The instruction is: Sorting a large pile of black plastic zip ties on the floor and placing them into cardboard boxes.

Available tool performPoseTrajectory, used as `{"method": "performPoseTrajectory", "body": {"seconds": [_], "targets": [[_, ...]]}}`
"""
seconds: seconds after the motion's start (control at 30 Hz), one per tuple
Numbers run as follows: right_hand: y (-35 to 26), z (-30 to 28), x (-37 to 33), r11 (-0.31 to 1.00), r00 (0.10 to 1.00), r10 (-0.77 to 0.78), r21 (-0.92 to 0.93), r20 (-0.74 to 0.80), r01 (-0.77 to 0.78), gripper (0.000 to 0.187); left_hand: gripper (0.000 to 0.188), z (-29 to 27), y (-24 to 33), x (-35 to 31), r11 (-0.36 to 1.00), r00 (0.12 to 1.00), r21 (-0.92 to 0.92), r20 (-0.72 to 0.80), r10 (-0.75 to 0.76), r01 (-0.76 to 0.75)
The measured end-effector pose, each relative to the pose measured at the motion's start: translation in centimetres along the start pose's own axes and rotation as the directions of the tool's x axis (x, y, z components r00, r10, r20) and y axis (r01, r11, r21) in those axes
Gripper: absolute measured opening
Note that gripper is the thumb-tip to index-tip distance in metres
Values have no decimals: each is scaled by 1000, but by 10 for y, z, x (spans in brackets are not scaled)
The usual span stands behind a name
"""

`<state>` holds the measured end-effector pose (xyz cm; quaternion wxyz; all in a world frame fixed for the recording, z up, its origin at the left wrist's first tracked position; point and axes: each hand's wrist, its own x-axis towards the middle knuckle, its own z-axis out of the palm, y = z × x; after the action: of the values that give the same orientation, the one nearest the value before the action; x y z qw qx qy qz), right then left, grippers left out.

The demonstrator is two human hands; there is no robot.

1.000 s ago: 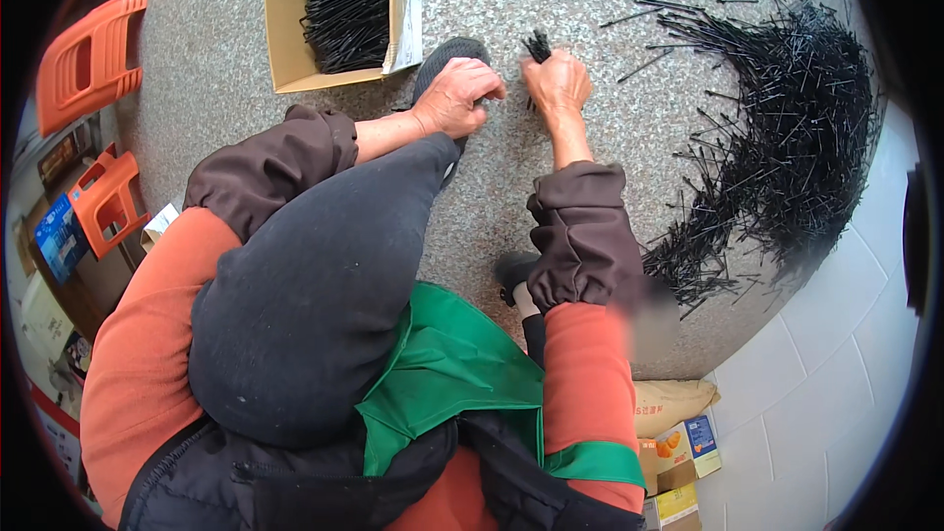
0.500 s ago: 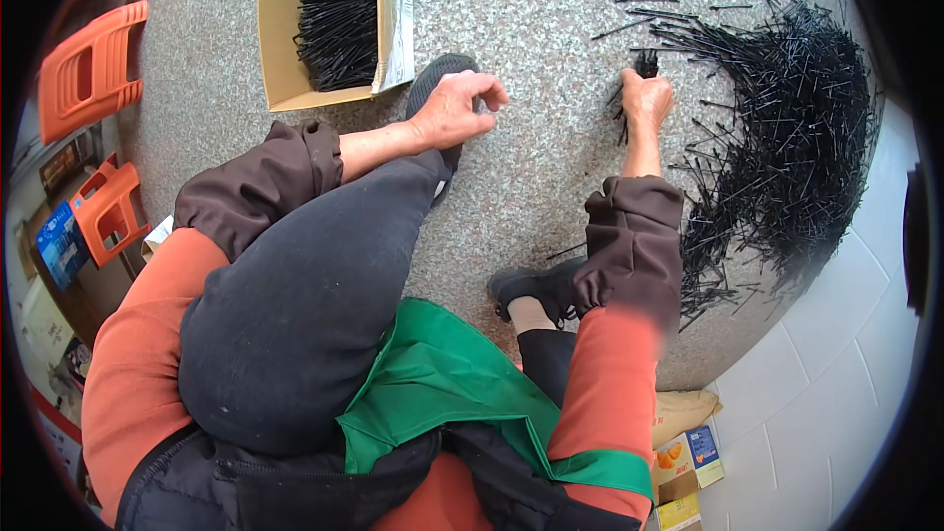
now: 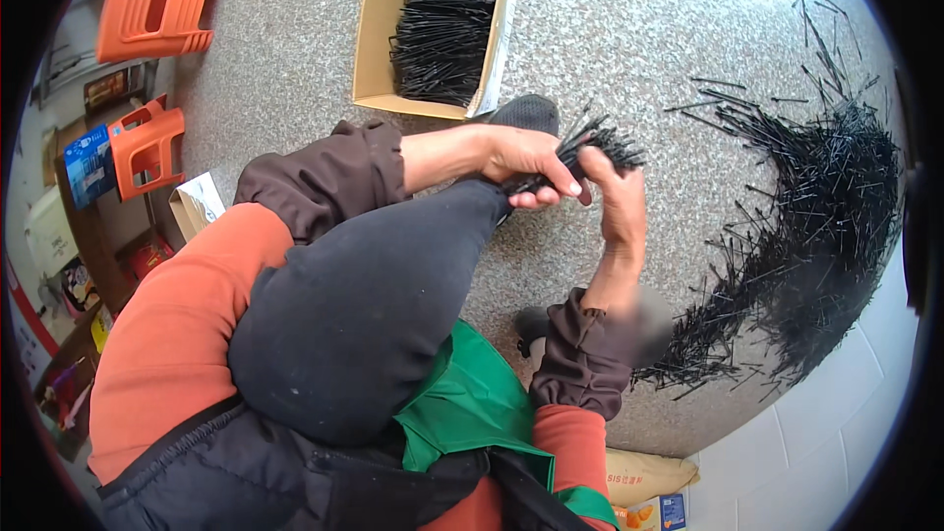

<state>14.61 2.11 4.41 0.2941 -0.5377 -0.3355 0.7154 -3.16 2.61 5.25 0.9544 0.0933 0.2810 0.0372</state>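
Observation:
Both my hands meet above my raised knee on a bundle of thin black sticks [image 3: 602, 141]. My left hand [image 3: 531, 162] grips the bundle from the left side, fingers curled over it. From below, my right hand [image 3: 619, 199] holds the same bundle with the palm turned up. A large heap of loose black sticks [image 3: 816, 226] spreads over the speckled floor to my right. An open cardboard box [image 3: 379, 34] ahead holds more black sticks laid lengthwise.
Two orange plastic stools [image 3: 157, 5] stand at the left, near cluttered shelves. A paper bag [image 3: 197, 202] lies beside my left arm. A sack and small cartons [image 3: 644, 487] sit behind me by the white tiled floor [image 3: 816, 452].
My right hand came back from the loose heap with a bunch of sticks and joined my left hand, which rose from my shoe to take hold of the bundle.

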Motion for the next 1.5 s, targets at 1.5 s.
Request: {"method": "performPoseTrajectory", "body": {"seconds": [1.5], "targets": [[121, -151, -120, 504, 826, -241, -793, -509, -341, 18, 26, -6, 4, -13, 134, 626, 988, -58, 777, -75]]}}
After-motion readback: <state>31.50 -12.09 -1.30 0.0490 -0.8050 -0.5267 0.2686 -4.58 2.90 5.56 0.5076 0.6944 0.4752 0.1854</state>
